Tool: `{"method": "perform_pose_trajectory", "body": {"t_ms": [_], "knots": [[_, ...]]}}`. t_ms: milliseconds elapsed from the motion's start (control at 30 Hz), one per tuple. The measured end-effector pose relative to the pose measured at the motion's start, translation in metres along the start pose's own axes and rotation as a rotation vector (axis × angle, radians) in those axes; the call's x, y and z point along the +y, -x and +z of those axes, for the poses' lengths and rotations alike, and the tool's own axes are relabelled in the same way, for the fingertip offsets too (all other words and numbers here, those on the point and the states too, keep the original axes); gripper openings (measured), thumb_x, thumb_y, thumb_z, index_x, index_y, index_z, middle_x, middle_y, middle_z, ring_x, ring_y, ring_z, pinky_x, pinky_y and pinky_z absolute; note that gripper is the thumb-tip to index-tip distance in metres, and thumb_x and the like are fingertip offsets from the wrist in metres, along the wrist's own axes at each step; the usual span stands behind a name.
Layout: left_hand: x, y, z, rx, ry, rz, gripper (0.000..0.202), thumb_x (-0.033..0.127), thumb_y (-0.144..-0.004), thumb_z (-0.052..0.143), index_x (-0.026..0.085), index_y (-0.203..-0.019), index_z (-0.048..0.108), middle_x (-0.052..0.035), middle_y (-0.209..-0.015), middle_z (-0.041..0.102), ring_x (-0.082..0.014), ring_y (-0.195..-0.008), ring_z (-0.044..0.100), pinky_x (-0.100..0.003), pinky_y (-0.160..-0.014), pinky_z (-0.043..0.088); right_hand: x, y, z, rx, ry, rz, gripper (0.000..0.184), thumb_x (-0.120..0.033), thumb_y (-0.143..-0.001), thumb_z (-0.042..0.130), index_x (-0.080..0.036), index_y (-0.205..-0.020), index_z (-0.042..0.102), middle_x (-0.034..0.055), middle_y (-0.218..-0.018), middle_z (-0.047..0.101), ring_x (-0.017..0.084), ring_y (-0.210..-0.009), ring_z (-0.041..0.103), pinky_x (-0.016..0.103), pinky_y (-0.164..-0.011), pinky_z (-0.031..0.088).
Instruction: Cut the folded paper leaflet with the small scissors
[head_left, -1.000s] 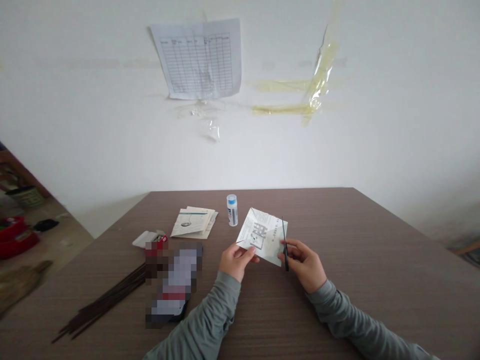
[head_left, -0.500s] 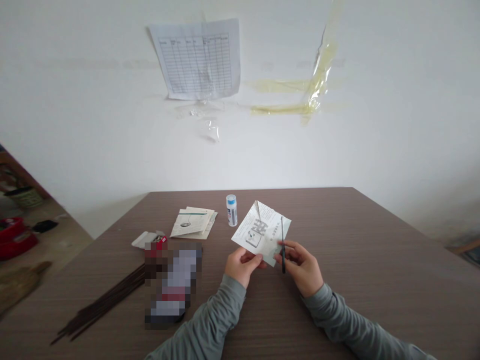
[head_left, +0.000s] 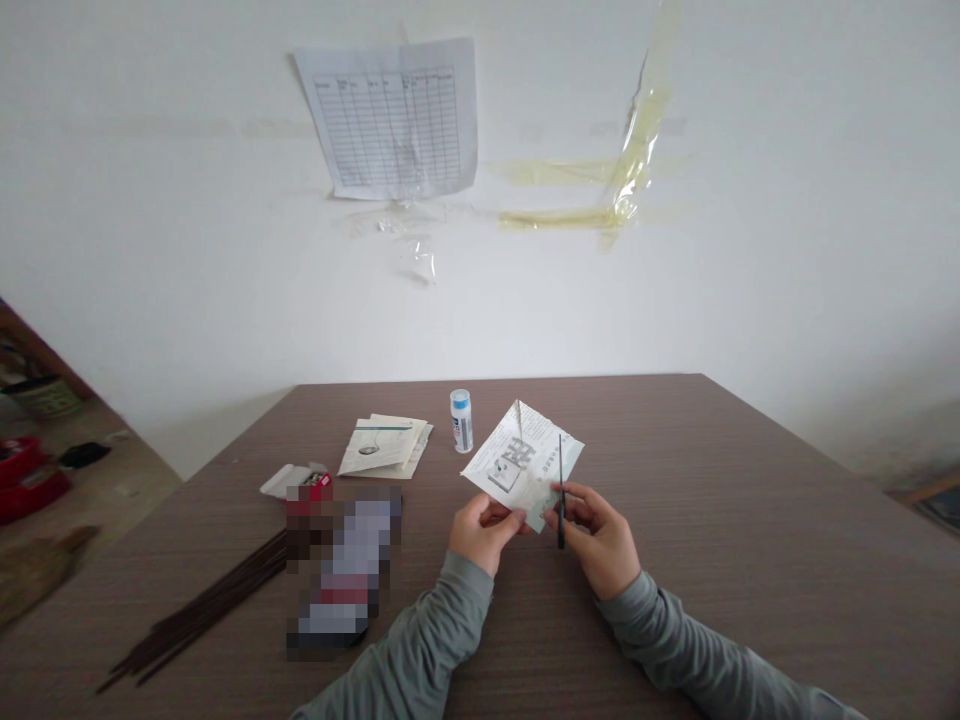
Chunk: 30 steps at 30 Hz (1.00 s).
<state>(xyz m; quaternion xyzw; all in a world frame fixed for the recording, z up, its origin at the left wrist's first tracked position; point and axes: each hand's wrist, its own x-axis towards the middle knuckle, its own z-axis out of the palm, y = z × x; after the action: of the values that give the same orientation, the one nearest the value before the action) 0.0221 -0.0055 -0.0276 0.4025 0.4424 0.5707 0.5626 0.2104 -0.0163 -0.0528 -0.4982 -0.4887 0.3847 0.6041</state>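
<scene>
I hold a printed sheet of paper (head_left: 517,462) tilted up above the brown table (head_left: 720,540). My left hand (head_left: 484,533) pinches its near lower edge. My right hand (head_left: 600,535) grips a pair of thin dark scissors (head_left: 560,490), blades pointing away from me along the sheet's right side and touching it. A small flap of the paper stands up near its top. Both grey sleeves reach in from the bottom of the view.
A small white bottle with a blue cap (head_left: 461,420) stands behind the sheet. Folded papers (head_left: 384,446) lie to its left, then a small white and red box (head_left: 294,479), a blurred patch (head_left: 341,570) and a bundle of thin dark sticks (head_left: 202,610). A table chart (head_left: 390,115) and yellowed tape (head_left: 600,190) hang on the wall.
Both hands have drawn a little nearer to me. The sheet has turned and tipped up, with a flap now raised. The scissors stay along its right side.
</scene>
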Motion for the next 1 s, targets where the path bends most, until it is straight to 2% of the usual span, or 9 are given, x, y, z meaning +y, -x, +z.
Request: {"method": "perform_pose_trajectory", "body": {"t_ms": [100, 167, 300, 467, 633, 767, 867, 1000], "knots": [[0.003, -0.001, -0.001, 0.011, -0.011, 0.008, 0.041, 0.039, -0.065, 0.122, 0.023, -0.085, 0.091, -0.0064, -0.081, 0.095, -0.0289, -0.075, 0.091, -0.038, -0.079, 0.076, 0.012, -0.003, 0.003, 0.035, -0.043, -0.007, 0.083, -0.087, -0.078, 0.109, -0.027, -0.131, 0.086, 0.0045, -0.08, 0.086, 0.033, -0.074, 0.08, 0.046, -0.071, 0.067], [0.007, -0.001, -0.002, 0.037, -0.029, 0.021, 0.04, 0.04, -0.066, 0.122, 0.022, -0.086, 0.091, -0.007, -0.082, 0.095, -0.03, -0.076, 0.092, -0.039, -0.08, 0.076, 0.014, -0.004, 0.002, 0.046, -0.073, 0.014, 0.088, -0.091, -0.074, 0.11, -0.027, -0.13, 0.083, 0.0036, -0.078, 0.086, 0.031, -0.073, 0.079, 0.044, -0.07, 0.065], [0.016, -0.001, -0.003, 0.1, -0.04, 0.053, 0.035, 0.037, -0.066, 0.117, 0.023, -0.085, 0.091, -0.0066, -0.083, 0.095, -0.0308, -0.078, 0.092, -0.041, -0.082, 0.077, 0.0, -0.003, -0.006, -0.033, -0.094, 0.088, 0.076, -0.087, -0.073, 0.111, -0.03, -0.113, 0.078, 0.0088, -0.084, 0.092, 0.035, -0.079, 0.086, 0.044, -0.071, 0.067], [0.029, -0.002, -0.007, 0.152, -0.053, 0.057, 0.034, 0.036, -0.067, 0.116, 0.025, -0.086, 0.089, -0.0056, -0.082, 0.092, -0.0353, -0.083, 0.093, -0.039, -0.068, 0.074, -0.019, -0.001, -0.016, -0.154, -0.053, 0.153, 0.067, -0.079, -0.077, 0.11, -0.03, -0.115, 0.085, 0.0131, -0.097, 0.097, 0.037, -0.083, 0.09, 0.05, -0.078, 0.075], [0.034, -0.004, -0.009, 0.174, -0.051, 0.058, 0.033, 0.035, -0.067, 0.114, 0.023, -0.087, 0.091, -0.0073, -0.079, 0.091, -0.0363, -0.084, 0.094, -0.034, -0.062, 0.069, -0.017, 0.002, -0.016, -0.203, -0.078, 0.2, 0.067, -0.076, -0.075, 0.113, -0.029, -0.118, 0.09, 0.0135, -0.1, 0.099, 0.037, -0.085, 0.092, 0.053, -0.085, 0.078], [0.035, -0.004, -0.009, 0.163, -0.051, 0.067, 0.033, 0.033, -0.067, 0.113, 0.021, -0.09, 0.092, -0.0102, -0.085, 0.095, -0.0326, -0.08, 0.094, -0.025, -0.049, 0.054, -0.009, 0.005, -0.015, -0.246, -0.03, 0.176, 0.068, -0.083, -0.082, 0.108, -0.029, -0.119, 0.092, 0.0113, -0.096, 0.097, 0.036, -0.084, 0.091, 0.051, -0.083, 0.077], [0.036, -0.003, -0.009, 0.154, -0.061, 0.061, 0.034, 0.032, -0.07, 0.114, 0.02, -0.093, 0.091, -0.0126, -0.09, 0.097, -0.0327, -0.081, 0.095, -0.02, -0.042, 0.043, -0.006, 0.008, -0.016, -0.262, 0.054, 0.12, 0.071, -0.09, -0.087, 0.101, -0.029, -0.123, 0.094, 0.011, -0.1, 0.098, 0.036, -0.089, 0.092, 0.053, -0.091, 0.079], [0.038, -0.002, -0.008, 0.157, -0.075, 0.059, 0.035, 0.032, -0.073, 0.115, 0.019, -0.094, 0.09, -0.0141, -0.094, 0.098, -0.0336, -0.084, 0.097, -0.017, -0.04, 0.04, -0.013, 0.011, -0.018, -0.31, 0.111, 0.088, 0.074, -0.092, -0.09, 0.098, -0.028, -0.126, 0.098, 0.0144, -0.107, 0.101, 0.041, -0.096, 0.095, 0.054, -0.097, 0.079]]}}
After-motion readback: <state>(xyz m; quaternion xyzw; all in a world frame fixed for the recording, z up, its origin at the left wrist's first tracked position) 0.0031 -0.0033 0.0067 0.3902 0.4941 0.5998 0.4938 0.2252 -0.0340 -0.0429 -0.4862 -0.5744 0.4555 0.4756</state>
